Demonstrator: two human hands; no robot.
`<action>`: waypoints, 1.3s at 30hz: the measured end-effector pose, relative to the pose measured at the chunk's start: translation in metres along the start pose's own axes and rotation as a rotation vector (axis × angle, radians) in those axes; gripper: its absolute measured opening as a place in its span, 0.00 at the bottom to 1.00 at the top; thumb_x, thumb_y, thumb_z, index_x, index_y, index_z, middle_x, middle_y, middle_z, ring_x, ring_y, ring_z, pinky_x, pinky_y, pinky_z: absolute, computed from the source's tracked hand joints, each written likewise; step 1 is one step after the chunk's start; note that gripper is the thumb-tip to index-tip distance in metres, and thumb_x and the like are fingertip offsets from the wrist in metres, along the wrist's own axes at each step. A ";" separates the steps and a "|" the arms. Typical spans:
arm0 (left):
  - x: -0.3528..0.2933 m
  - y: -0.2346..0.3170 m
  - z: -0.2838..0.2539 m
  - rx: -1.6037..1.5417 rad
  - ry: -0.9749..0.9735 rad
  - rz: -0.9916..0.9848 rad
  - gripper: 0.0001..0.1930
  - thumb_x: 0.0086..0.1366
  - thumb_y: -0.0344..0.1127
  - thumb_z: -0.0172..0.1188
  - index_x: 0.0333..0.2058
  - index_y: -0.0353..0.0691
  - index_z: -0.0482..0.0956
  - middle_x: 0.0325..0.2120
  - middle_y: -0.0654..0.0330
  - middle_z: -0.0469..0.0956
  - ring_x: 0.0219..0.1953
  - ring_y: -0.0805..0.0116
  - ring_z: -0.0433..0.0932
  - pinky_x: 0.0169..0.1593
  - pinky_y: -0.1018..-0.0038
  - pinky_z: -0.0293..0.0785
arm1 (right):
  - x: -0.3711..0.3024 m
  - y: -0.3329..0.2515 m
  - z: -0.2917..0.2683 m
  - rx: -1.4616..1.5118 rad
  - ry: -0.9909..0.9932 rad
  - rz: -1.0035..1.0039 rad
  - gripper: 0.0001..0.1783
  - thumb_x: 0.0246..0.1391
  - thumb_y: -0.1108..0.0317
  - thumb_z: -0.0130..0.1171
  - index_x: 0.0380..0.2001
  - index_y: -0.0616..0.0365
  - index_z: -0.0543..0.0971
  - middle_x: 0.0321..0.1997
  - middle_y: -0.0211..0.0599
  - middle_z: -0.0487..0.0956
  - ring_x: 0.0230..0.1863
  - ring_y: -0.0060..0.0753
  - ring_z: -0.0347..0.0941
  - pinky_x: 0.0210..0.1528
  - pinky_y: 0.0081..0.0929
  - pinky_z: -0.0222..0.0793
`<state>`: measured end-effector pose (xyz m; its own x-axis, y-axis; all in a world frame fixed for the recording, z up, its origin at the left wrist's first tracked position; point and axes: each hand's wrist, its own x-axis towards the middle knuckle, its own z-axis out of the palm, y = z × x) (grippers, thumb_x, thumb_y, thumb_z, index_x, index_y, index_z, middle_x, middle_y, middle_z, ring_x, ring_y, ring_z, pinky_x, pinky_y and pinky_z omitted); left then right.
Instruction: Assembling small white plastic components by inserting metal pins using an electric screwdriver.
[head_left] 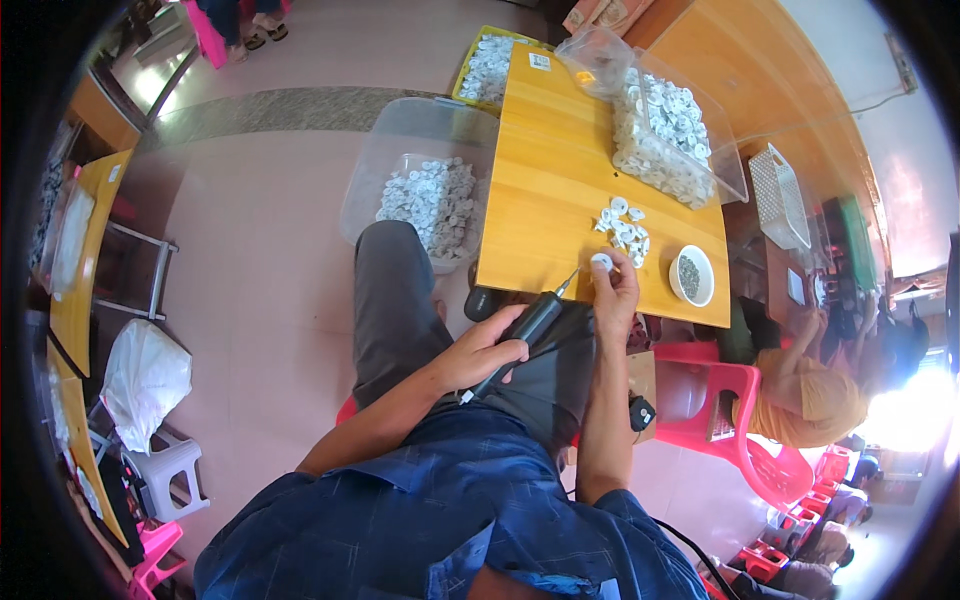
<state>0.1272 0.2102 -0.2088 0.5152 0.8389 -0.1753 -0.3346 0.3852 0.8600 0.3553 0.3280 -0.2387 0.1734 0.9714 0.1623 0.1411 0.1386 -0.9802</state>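
Note:
My left hand [492,348] is wrapped round a black electric screwdriver [538,318], held slantwise over my lap with its thin bit pointing up and right to the table's near edge. In the fingertips of my right hand [614,300] is a small white round plastic part [601,261], just above the tabletop. The bit's tip is close to this part; whether they touch I cannot tell. Beyond the right hand lies a loose pile of white plastic parts [628,238]. A white bowl [708,268] to its right contains small metal screws [687,275].
A clear bin [722,165] full of white parts stands on the yellow wooden table [555,170]. Left of the table are another clear bin [410,125] and a yellow tray [462,80], both with white parts. A pink chair [737,420] and a seated person [812,400] are at right.

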 end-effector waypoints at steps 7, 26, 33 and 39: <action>0.000 0.003 -0.003 0.027 0.089 0.005 0.28 0.70 0.32 0.50 0.67 0.40 0.56 0.34 0.62 0.73 0.26 0.76 0.74 0.30 0.78 0.73 | -0.003 -0.009 0.031 0.143 -0.073 0.034 0.16 0.58 0.78 0.60 0.51 0.61 0.78 0.38 0.26 0.78 0.37 0.16 0.72 0.42 0.15 0.69; 0.001 0.001 -0.008 0.111 0.167 0.030 0.28 0.68 0.32 0.51 0.65 0.41 0.58 0.32 0.61 0.75 0.25 0.76 0.75 0.29 0.77 0.73 | -0.006 -0.004 0.049 0.108 -0.123 0.044 0.13 0.60 0.77 0.58 0.48 0.63 0.79 0.34 0.23 0.77 0.29 0.12 0.69 0.31 0.09 0.64; 0.004 -0.003 -0.010 0.121 0.185 0.047 0.28 0.65 0.31 0.52 0.64 0.39 0.59 0.29 0.61 0.75 0.23 0.74 0.74 0.26 0.75 0.72 | -0.008 -0.001 0.048 0.029 -0.121 0.071 0.13 0.59 0.77 0.60 0.47 0.62 0.80 0.31 0.20 0.76 0.30 0.10 0.67 0.32 0.11 0.64; 0.003 -0.001 -0.009 0.070 0.176 0.019 0.28 0.66 0.31 0.52 0.64 0.39 0.59 0.28 0.61 0.74 0.22 0.74 0.74 0.25 0.74 0.72 | -0.008 -0.008 0.054 0.083 -0.112 0.041 0.07 0.58 0.78 0.60 0.40 0.61 0.80 0.30 0.19 0.75 0.29 0.10 0.66 0.32 0.11 0.64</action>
<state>0.1217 0.2163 -0.2144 0.3610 0.9024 -0.2351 -0.2835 0.3463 0.8942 0.3004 0.3294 -0.2381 0.0670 0.9913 0.1129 0.0539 0.1094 -0.9925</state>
